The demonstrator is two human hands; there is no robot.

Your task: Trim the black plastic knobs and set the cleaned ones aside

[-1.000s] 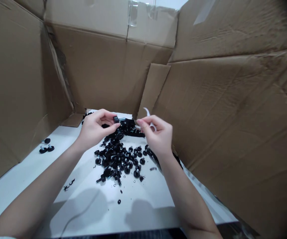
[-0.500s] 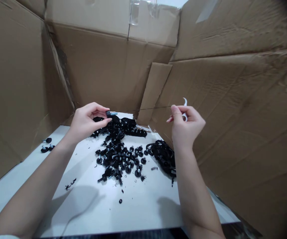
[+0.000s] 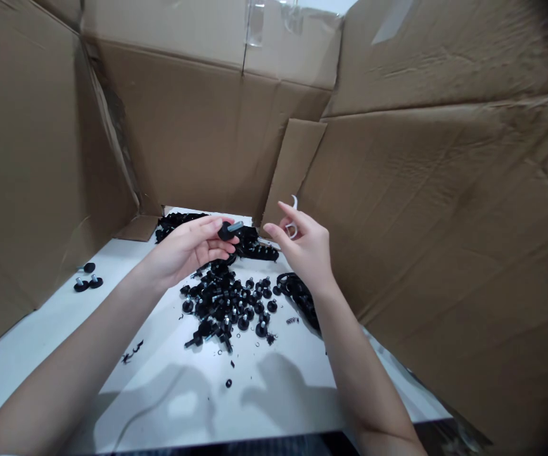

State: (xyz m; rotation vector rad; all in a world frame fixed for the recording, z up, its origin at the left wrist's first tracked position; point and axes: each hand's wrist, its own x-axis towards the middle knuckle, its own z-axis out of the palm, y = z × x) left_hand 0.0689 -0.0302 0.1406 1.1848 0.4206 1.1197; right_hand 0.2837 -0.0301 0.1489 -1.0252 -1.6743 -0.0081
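Between the thumb and fingers of my left hand is a black knob with a silver threaded stud, its stud pointing right. My right hand is just to the right, closed around a small white curved tool, with the thumb and index finger apart from each other. Below both hands a pile of black knobs with silver studs lies on the white table.
Black strips lie beside my right wrist, and more black pieces are heaped at the back. A few knobs sit at the left edge. Cardboard walls enclose the back and sides. Small black scraps dot the table.
My right hand has moved left, close to my left hand, and its thumb and index finger have parted. My left hand has moved right and turned the knob. The thin strand from the right fingers no longer shows.
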